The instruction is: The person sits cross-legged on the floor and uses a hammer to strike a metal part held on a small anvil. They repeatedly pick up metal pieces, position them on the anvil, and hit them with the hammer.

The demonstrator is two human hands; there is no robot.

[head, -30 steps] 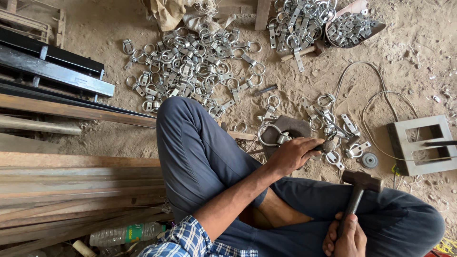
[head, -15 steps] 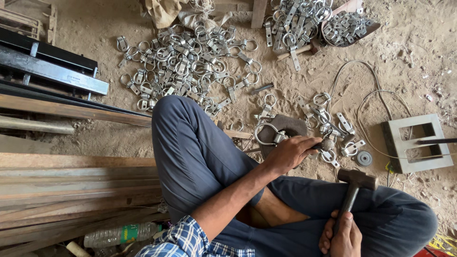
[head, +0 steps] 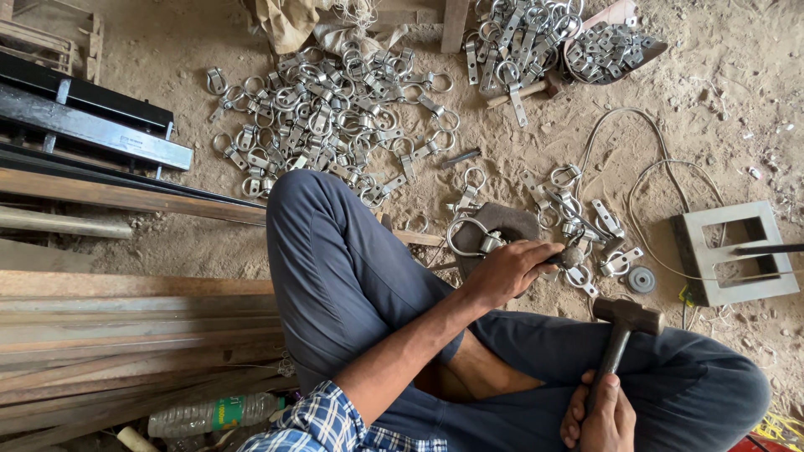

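The left hand is gripping a punch, pressing it on the ring part lying on the block just beyond that grip. The right hand is clenching the hammer — head raised beside the punch, ready.

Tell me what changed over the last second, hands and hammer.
Little changed. The right hand keeps its grip on the hammer, head raised above the knee. The left hand stays on the punch by the metal ring on the block. Only the view shifted slightly.
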